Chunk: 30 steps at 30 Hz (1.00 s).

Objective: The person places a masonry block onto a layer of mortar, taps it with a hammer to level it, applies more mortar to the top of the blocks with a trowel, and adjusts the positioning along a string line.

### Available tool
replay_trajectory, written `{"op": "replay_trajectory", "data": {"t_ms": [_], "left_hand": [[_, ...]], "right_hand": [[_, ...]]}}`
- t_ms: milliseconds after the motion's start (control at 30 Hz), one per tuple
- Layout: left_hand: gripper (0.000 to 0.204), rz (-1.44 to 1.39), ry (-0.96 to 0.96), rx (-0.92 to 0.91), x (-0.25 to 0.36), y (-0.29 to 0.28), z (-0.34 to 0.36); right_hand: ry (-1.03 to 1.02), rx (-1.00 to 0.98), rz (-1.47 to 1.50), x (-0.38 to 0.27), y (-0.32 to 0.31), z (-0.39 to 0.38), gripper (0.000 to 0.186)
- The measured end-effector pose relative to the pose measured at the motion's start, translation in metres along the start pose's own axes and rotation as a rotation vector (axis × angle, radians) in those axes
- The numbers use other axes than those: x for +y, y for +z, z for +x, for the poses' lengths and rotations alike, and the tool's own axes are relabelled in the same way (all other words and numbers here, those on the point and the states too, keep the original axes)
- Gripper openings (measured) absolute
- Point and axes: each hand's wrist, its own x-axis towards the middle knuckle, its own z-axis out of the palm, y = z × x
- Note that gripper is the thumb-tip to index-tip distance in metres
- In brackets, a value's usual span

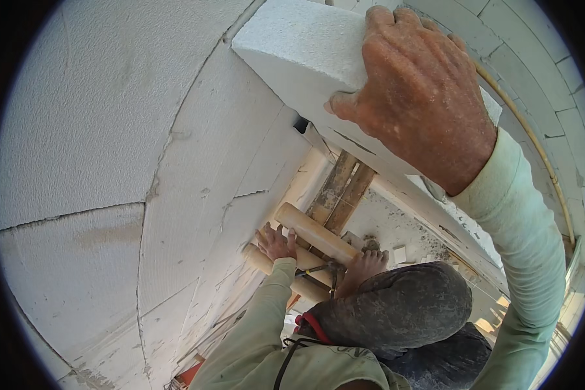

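Observation:
My right hand [426, 104] lies over the edge of a white aerated concrete block [299, 42] at the top of the wall. Its thumb presses on the near face and its fingers curl over the far edge. Lower down, beside the pale block wall [195, 156], my left hand [277, 244] has its fingers spread, with nothing visible in it. It is at the ends of thick bamboo poles [325, 233]; whether it leans on them or on the wall I cannot tell. My bare foot [363, 272] is on the poles.
A tool with a yellow and black handle [312, 270] lies among the poles. Wooden planks [344, 195] run beyond them. Far below, rubble [403, 224] is scattered on the ground. A long yellowish pole [530, 130] curves past another block wall [520, 71] at right.

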Motion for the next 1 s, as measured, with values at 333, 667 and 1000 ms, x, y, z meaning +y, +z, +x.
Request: {"op": "replay_trajectory", "data": {"t_ms": [333, 667, 1000], "left_hand": [[0.051, -0.004, 0.007, 0.065, 0.002, -0.007, 0.003], [0.06, 0.002, -0.057, 0.01, -0.014, -0.014, -0.004], [0.066, -0.193, -0.129, 0.058, 0.002, -0.007, 0.014]], "right_hand": [[-0.242, 0.298, 0.086, 0.014, -0.008, -0.025, 0.034], [-0.07, 0.379, 0.096, 0.084, 0.006, -0.039, 0.093], [-0.22, 0.369, 0.305, 0.081, 0.033, -0.068, 0.081]]}}
